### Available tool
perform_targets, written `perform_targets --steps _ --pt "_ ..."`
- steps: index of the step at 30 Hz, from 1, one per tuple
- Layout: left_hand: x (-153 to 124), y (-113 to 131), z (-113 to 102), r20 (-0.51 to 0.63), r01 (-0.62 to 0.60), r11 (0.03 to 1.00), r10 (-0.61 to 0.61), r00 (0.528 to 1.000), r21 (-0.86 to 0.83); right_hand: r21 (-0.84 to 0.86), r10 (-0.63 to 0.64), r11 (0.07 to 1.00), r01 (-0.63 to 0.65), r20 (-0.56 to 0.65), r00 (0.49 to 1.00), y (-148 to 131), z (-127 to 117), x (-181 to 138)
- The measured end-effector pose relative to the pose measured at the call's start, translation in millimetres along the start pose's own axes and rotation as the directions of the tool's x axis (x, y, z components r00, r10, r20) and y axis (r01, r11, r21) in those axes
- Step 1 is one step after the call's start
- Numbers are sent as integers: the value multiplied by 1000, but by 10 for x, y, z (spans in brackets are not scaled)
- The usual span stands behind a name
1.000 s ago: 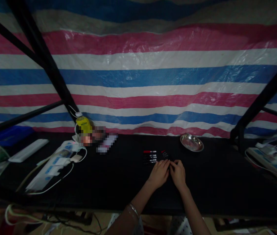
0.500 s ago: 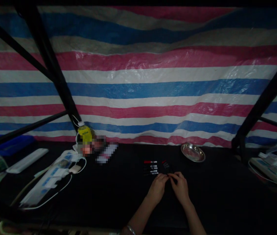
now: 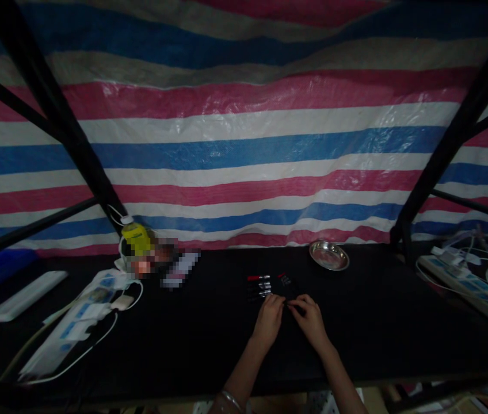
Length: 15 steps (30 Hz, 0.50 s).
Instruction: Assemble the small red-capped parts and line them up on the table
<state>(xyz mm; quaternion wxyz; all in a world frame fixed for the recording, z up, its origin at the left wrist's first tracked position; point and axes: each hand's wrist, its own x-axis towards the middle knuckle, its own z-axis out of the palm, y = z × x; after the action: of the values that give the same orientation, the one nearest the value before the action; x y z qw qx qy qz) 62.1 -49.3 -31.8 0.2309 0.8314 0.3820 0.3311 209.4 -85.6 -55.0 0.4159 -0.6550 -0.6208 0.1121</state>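
My left hand [image 3: 271,316] and my right hand [image 3: 307,316] meet at the fingertips low over the black table. Both are closed in a pinch around something small and dark; its kind cannot be made out in the dim light. Just beyond my left hand lie several slim pens or tubes in a column, one of them red [image 3: 256,278], the others black with silvery parts [image 3: 263,286]. Farther out from my right fingers are small dark pieces [image 3: 286,280], one with a red tip.
A round metal dish [image 3: 329,255] sits at the back right. On the left are a power strip [image 3: 71,328] with cables, a yellow bottle [image 3: 137,237] and a blurred flat item [image 3: 180,270]. Another power strip [image 3: 464,293] lies at the right, near black frame posts [image 3: 438,144].
The camera view has shifted, so the dish, bottle and pens appear farther left. My fingertips remain together, with a slightly wider gap showing between the hands.
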Motion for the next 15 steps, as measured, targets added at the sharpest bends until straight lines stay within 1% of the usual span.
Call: perform_targets --steps 6,9,12,15 --pt "-45 -32 8 -34 17 993 -13 999 113 71 -11 997 12 -11 1000 2 2 5" --pt "-70 -32 -9 -63 1 992 7 998 128 114 -20 993 19 7 1000 -22 2 5" --pt "-79 -28 -22 -90 -25 996 33 995 87 199 -25 980 17 35 999 -44 3 3" --pt "-76 -22 -27 -111 -26 1000 25 994 -11 314 -14 949 0 42 999 -64 -6 3"
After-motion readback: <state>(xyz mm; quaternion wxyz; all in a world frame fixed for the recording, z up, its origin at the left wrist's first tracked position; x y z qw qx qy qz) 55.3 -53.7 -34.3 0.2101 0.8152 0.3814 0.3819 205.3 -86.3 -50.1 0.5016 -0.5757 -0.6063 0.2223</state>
